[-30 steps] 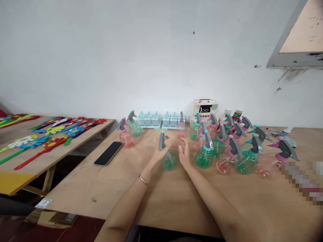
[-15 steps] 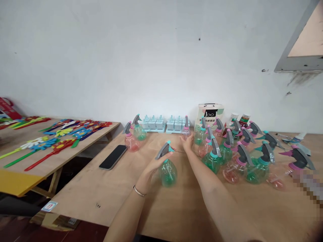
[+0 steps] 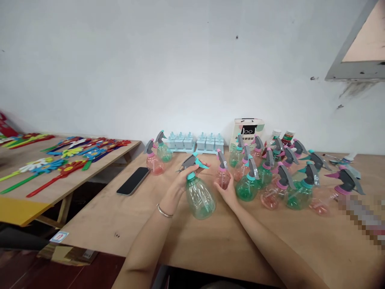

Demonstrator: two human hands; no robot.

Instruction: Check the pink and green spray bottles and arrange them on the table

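My left hand [image 3: 179, 179] is closed round the neck of a green spray bottle [image 3: 201, 196] with a grey and turquoise head. That bottle leans, its base pointing down and to the right. To its right, my right hand [image 3: 227, 192] grips the body of a pink spray bottle [image 3: 221, 178], which stands roughly upright; some of its body is hidden by my fingers. Just right of that hand is another green spray bottle [image 3: 247, 188], one of several green and pink ones grouped there. A pink spray bottle [image 3: 155, 163] and a green one [image 3: 164, 152] stand at the left.
A black phone [image 3: 132, 181] lies on the table [image 3: 99, 224]. Light-blue ice-pop moulds [image 3: 185, 143] and a paper bag [image 3: 247, 134] stand by the wall. Two jars [image 3: 288, 138] are behind the bottles. Colourful hand-shaped clappers [image 3: 67, 169] lie on the left-hand table.
My right hand has brought the pink spray bottle from near the moulds toward me. The green bottle in my left hand has come closer and now tilts more.
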